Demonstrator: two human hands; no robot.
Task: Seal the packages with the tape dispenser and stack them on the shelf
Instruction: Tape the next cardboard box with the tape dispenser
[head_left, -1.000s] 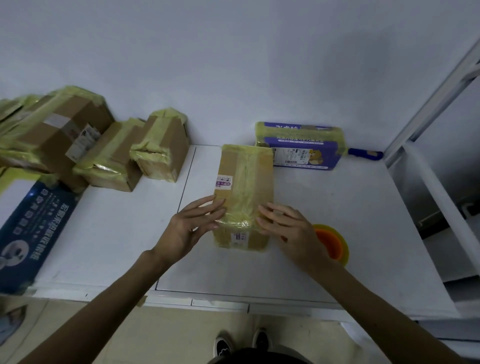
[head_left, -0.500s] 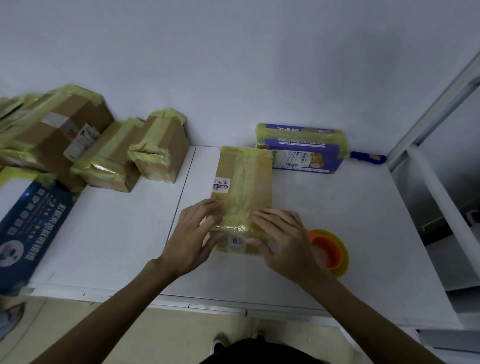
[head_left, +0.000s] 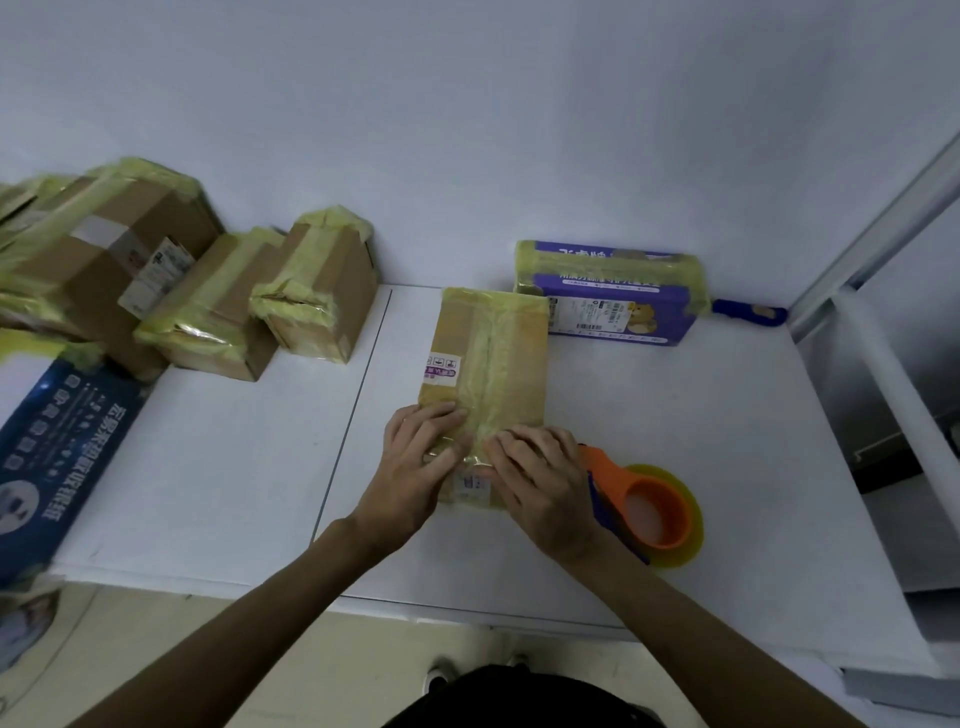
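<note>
The left hand (head_left: 415, 467) and right hand (head_left: 540, 488) lie flat, fingers nearly straight, pressing the near end of the long brown cardboard package wrapped in yellow tape (head_left: 493, 364), which lies on the white table (head_left: 208, 467). Just right of the right hand sits the orange tape dispenser with its yellow roll (head_left: 654, 512). Farther back lies a taped purple package (head_left: 613, 296). 3 taped cardboard boxes (head_left: 218, 317) crowd the left, and the white shelf frame (head_left: 883, 364) stands at the right.

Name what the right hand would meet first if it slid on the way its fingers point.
Likely the left hand, whose fingertips lie just ahead on the taped package; their gap is hard to judge.
</note>
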